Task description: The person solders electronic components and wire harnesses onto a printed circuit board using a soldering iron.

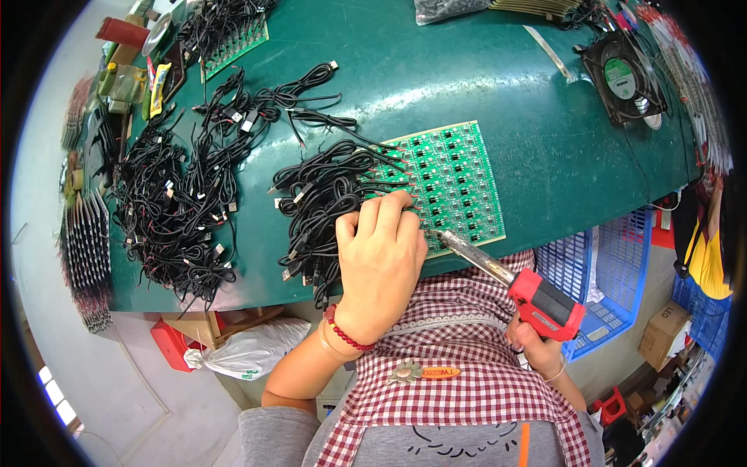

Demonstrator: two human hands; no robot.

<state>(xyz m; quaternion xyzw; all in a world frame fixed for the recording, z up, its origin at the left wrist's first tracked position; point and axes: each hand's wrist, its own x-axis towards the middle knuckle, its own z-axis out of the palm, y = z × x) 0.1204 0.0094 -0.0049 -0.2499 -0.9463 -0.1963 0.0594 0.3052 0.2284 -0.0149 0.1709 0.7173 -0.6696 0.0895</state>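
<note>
A green circuit board (455,183) with rows of small black parts lies near the table's front edge. Thin red wire ends run from a bundle of black USB cables (327,206) onto its left side. My left hand (380,253) is over the lower left corner of the board, fingers bent down and pressed together at the wire ends. What its fingertips hold is hidden beneath them. In my right hand (537,350) is a red and black soldering iron (537,300), gripped by its handle. Its metal tip reaches the board's lower edge, just right of my left fingertips.
More black cables (175,210) are heaped on the left of the green table (537,148). A second board (237,50) lies under cables at the back left. A black fan (622,76) stands at the back right. Blue plastic crates (599,272) are below the table's right edge.
</note>
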